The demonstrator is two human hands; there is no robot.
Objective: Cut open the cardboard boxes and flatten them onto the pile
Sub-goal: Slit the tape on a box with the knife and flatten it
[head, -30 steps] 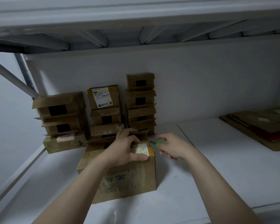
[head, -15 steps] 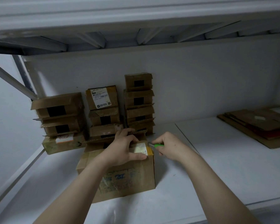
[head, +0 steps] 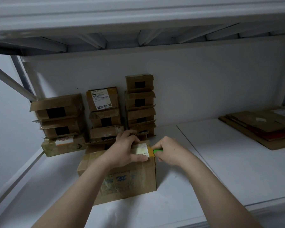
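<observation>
— Hands?
— left hand (head: 125, 148) clamps the top of the box (head: 130, 180), front-centre on the shelf (head: 220, 162). right hand (head: 169, 151) grips the green cutter (head: 157, 150) at its top-right corner.
— Contents?
— Box closed, can't tell. stacked boxes (head: 139, 106) at the back wall, flattened pile (head: 262, 127) far right.

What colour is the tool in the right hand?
Bright green. The tool in the right hand, at the edge of the box, shows in the head view.
</observation>
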